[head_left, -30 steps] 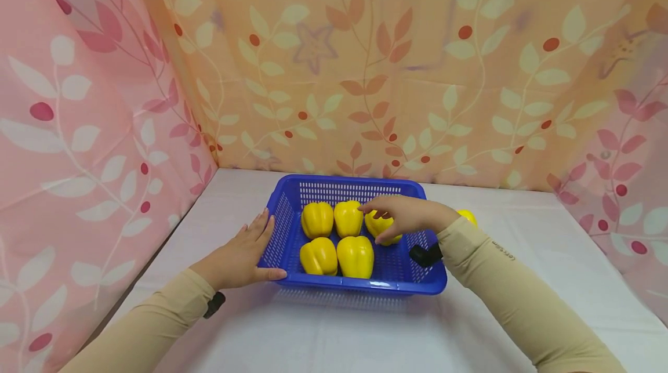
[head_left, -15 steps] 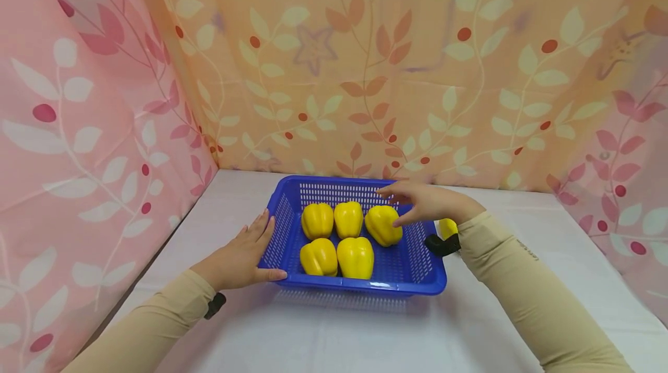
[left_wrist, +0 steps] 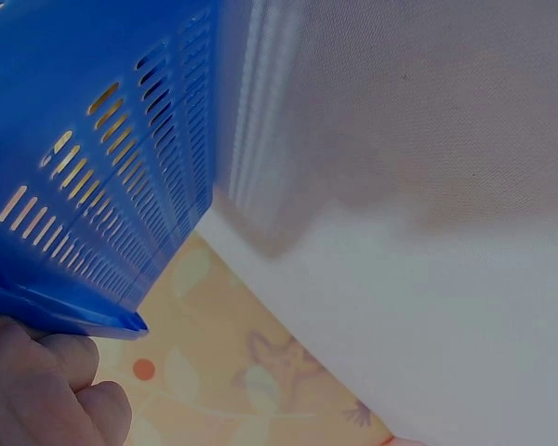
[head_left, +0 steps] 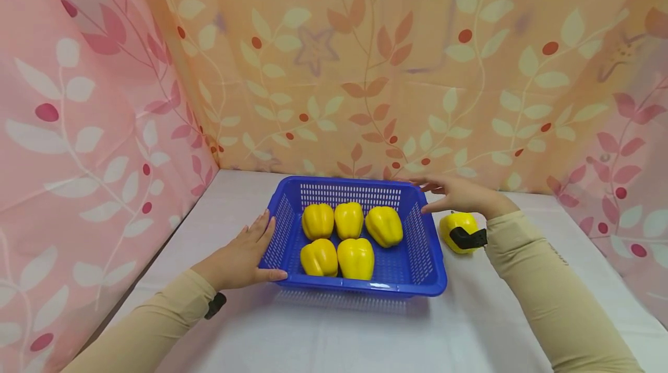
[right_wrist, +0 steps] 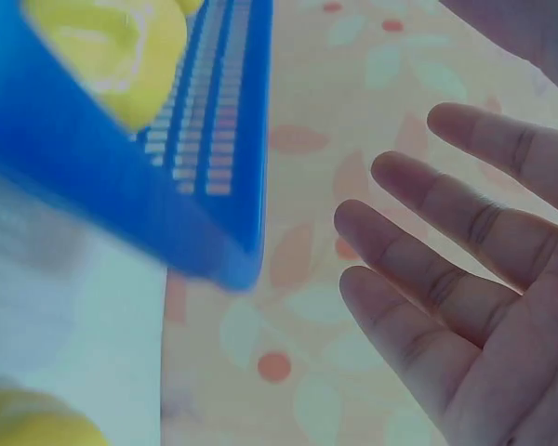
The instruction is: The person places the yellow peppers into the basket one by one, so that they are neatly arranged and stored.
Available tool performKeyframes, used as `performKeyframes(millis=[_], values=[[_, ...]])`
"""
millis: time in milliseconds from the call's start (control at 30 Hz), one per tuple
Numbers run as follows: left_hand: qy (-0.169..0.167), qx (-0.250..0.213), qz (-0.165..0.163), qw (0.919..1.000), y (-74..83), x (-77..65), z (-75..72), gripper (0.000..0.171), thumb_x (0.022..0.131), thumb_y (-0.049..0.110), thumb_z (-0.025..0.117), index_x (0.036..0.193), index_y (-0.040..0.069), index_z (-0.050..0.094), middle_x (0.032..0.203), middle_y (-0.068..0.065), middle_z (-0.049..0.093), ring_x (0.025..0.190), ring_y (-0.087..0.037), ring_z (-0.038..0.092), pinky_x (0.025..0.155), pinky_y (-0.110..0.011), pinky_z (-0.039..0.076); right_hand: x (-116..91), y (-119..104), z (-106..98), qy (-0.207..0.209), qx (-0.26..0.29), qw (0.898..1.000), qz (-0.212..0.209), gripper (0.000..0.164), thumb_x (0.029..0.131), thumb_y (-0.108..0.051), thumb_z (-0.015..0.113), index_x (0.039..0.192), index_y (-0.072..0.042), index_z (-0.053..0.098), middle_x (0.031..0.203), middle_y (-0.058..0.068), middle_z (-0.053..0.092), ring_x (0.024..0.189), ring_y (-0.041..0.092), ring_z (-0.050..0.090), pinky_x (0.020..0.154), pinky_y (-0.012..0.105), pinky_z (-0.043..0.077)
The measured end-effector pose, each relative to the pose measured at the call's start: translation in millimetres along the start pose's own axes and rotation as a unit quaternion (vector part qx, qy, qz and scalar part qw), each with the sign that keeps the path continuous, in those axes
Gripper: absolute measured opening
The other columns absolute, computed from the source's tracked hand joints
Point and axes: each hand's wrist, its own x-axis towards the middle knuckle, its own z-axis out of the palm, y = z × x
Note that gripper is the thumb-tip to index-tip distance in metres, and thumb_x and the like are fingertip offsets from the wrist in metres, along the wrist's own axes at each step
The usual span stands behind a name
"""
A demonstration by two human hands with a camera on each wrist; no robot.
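A blue plastic basket (head_left: pixel 360 286) with slotted walls stands on the table, holding several yellow bell peppers (head_left: pixel 356 258). My left hand (head_left: pixel 237 257) rests on the basket's left rim with its fingers extended; in the left wrist view its fingers (left_wrist: pixel 60 381) touch the rim from outside. Over the basket's right back corner, my right hand (head_left: pixel 459 196) hovers with spread fingers and nothing in them. Below that hand, outside the basket on the right, another yellow bell pepper (head_left: pixel 458 228) lies on the table, partly covered by the black wrist strap. The right wrist view shows the same hand's fingers (right_wrist: pixel 446 269) apart from the basket.
The table has a white cloth (head_left: pixel 323 338). A floral curtain (head_left: pixel 365 71) hangs behind it, with pink floral curtains (head_left: pixel 94 129) at the sides.
My right hand has moved right, from above the back right pepper in the basket to the basket's right corner, uncovering that pepper and the one outside. The left hand has stayed put.
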Motion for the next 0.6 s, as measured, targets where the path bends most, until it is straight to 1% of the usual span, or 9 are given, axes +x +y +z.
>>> performKeyframes(millis=[100, 200, 367, 600], values=[[-0.001, -0.002, 0.0, 1.0, -0.2, 0.0, 0.1, 0.115, 0.07, 0.08, 0.042, 0.145, -0.001, 0.007, 0.152, -0.018, -0.003, 0.139, -0.033, 0.002, 0.109, -0.052, 0.012, -6, 7, -4, 0.01, 0.007, 1.0, 0.02, 0.07, 0.078, -0.029, 0.073, 0.138, -0.015, 0.04, 0.136, 0.015, 0.044, 0.121, 0.037, 0.042, 0.098, 0.056, 0.034], [-0.004, -0.005, -0.003, 1.0, -0.1, -0.1, 0.1, 0.116, 0.07, 0.08, 0.041, 0.145, -0.001, 0.006, 0.152, -0.018, -0.004, 0.139, -0.033, 0.002, 0.109, -0.051, 0.012, -11, 15, -8, 0.015, 0.009, 0.999, 0.029, 0.071, 0.079, -0.029, 0.072, 0.138, -0.01, 0.039, 0.136, 0.016, 0.044, 0.121, 0.038, 0.042, 0.099, 0.056, 0.033], [-0.007, -0.003, -0.007, 0.9999, 0.2, 0.1, -0.1, 0.115, 0.07, 0.08, 0.042, 0.146, 0.0, 0.006, 0.152, -0.017, -0.005, 0.139, -0.032, 0.002, 0.109, -0.051, 0.011, -16, 28, -11, 0.023, 0.008, 0.999, 0.031, 0.074, 0.077, -0.033, 0.072, 0.138, -0.009, 0.039, 0.135, 0.017, 0.045, 0.12, 0.037, 0.044, 0.099, 0.054, 0.034], [-0.006, -0.004, -0.008, 0.9999, 2.1, -0.6, -1.8, 0.114, 0.071, 0.077, 0.045, 0.145, 0.0, 0.007, 0.152, -0.018, -0.003, 0.139, -0.033, 0.003, 0.109, -0.051, 0.013, -21, 46, -12, 0.029, 0.011, 0.999, 0.032, 0.072, 0.079, -0.029, 0.071, 0.139, -0.012, 0.037, 0.136, 0.019, 0.042, 0.118, 0.04, 0.044, 0.099, 0.056, 0.032]])
